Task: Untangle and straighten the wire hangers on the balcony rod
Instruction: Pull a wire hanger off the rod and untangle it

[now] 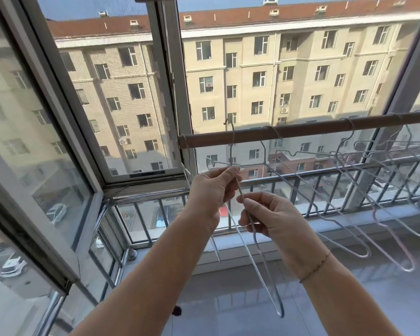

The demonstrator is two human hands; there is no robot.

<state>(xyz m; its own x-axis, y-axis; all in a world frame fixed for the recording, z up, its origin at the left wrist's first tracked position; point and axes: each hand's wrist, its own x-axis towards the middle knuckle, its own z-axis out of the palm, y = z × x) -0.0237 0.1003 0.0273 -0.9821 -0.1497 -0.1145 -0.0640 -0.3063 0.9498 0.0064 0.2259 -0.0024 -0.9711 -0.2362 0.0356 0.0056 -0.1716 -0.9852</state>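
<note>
**Two Hands on One Wire Hanger at the Rod's Left End**

Head view. Both hands work the leftmost wire hanger (246, 238), which hangs off the brown balcony rod (301, 132) near its left end, with its hook (229, 127) rising above the rod. The left hand (211, 190) is closed in a pinch at the hanger's upper part, thumb and forefinger meeting on the wire just below the neck; this probably steadies the top so the frame cannot swing or slip off the rod. The right hand (269, 214) is closed lower down, fingertips gripping the same wire strand where it runs down toward the narrow bottom loop. Holding two points on one strand suggests that section is being bent or pulled straight. A thin bracelet (315, 266) sits on the right wrist.

Count, as far as the wires can be separated:
- One hanger in hand, stretched long and narrow.
- A tangled cluster of hangers (374, 190) further right on the rod, overlapping; at least three, exact number not readable.
- One rod, with a metal railing (313, 175) behind it.
- One open window sash (107, 105) at left.

The cluster appears untouched and still needs sorting.
</note>
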